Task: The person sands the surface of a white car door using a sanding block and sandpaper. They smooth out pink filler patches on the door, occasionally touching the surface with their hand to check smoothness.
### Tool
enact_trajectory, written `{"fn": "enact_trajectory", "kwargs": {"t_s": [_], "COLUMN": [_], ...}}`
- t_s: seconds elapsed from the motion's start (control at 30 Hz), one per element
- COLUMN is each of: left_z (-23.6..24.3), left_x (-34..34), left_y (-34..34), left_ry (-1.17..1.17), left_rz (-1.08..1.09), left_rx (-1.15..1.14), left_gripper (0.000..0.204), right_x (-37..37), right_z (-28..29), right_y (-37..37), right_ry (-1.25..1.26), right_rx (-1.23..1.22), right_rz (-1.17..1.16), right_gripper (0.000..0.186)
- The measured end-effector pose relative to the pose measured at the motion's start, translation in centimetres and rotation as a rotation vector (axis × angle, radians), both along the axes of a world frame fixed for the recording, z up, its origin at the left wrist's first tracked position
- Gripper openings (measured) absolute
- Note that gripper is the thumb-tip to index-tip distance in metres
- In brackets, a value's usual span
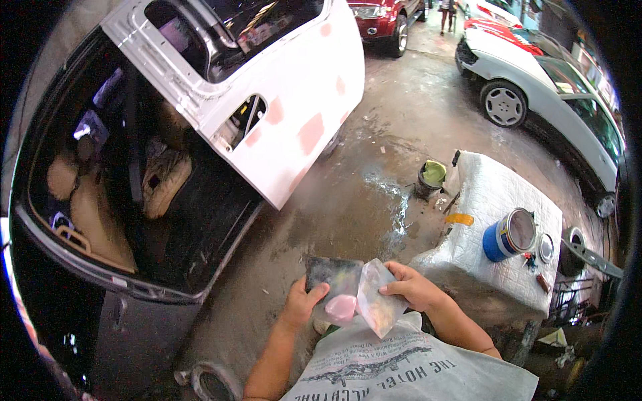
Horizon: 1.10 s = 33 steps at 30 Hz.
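My left hand (302, 301) grips a dark flat board (324, 273) by its left side, thumb over the face. A smooth pink lump of paste (340, 307) sits on the board's lower part. My right hand (411, 287) grips a pale, translucent flat piece (376, 314) with orange-tan smears, probably plastic, thumb on its face; its left edge meets or slightly overlaps the board at the right side. Both are held in front of my grey shirt, low in the middle of the view.
A white car door (307, 80) with pink patches stands open at left. A padded white bench (488, 267) at right holds a blue can (498, 244), lid and small items. A green-topped bucket (428, 184) stands beside it. Parked cars (555, 113) and a person (445, 17) are farther back.
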<state>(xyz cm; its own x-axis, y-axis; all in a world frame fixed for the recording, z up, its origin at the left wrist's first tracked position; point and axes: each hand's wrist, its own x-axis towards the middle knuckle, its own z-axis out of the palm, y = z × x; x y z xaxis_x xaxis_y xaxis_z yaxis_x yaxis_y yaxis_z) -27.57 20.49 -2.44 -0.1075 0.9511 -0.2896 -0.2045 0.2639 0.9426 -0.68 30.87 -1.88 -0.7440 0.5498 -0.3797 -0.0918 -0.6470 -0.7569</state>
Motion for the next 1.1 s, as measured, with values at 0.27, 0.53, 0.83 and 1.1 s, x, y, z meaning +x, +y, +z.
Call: {"fn": "enact_trajectory", "kwargs": {"t_s": [0.27, 0.53, 0.83, 1.1], "left_z": [-3.6, 1.8, 0.9, 4.2], "left_x": [-1.5, 2.2, -0.4, 0.7], "left_y": [-1.1, -1.0, -4.0, -4.1], "left_ry": [-0.315, -0.594, -0.533, 0.267], "left_rz": [0.237, 0.550, 0.609, 0.392], "left_rx": [0.136, 0.105, 0.130, 0.118], "left_gripper": [0.034, 0.033, 0.034, 0.037], "right_x": [-1.1, -7.4, -5.5, -9.2], "right_z": [1.8, 4.6, 2.0, 6.2], "right_y": [0.1, -6.5, -1.3, -0.2], "right_ry": [-0.115, -0.172, -0.456, -0.325], "right_rx": [0.496, 1.604, 1.419, 2.077], "right_rz": [-0.546, -0.136, 0.071, 0.257], "right_gripper": [0.032, 0.061, 0.064, 0.045]}}
